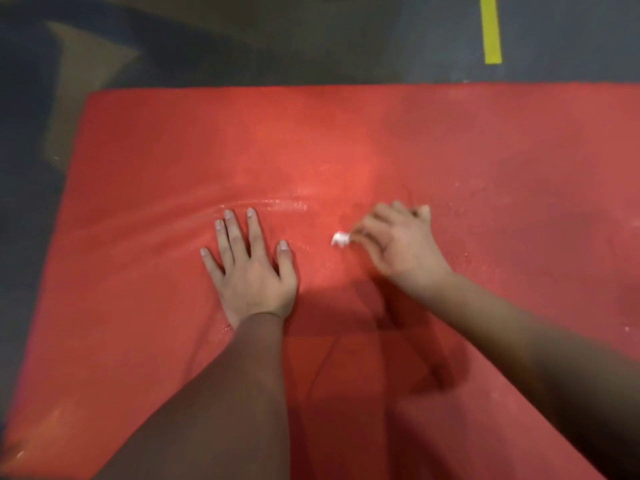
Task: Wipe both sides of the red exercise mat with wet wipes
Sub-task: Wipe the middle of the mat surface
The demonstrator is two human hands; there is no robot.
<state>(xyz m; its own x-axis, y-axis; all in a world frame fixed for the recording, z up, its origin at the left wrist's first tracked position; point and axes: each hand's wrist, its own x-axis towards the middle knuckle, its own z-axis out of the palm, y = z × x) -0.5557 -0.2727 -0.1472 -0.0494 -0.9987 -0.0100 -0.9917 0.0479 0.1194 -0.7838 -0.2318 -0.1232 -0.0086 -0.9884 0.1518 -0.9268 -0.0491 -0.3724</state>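
Observation:
The red exercise mat (346, 140) lies flat on the floor and fills most of the view. My left hand (249, 268) presses flat on it with fingers spread, just left of centre. My right hand (401, 244) is blurred and grips a small white wet wipe (341, 239), of which only a bit sticks out at the fingers' left side, down on the mat. A shiny wet streak (270, 204) curves across the mat beyond my left fingertips.
Dark grey floor (242, 39) borders the mat at the top and left. A yellow tape strip (491, 29) marks the floor at the top right. The mat runs out of view to the right and bottom.

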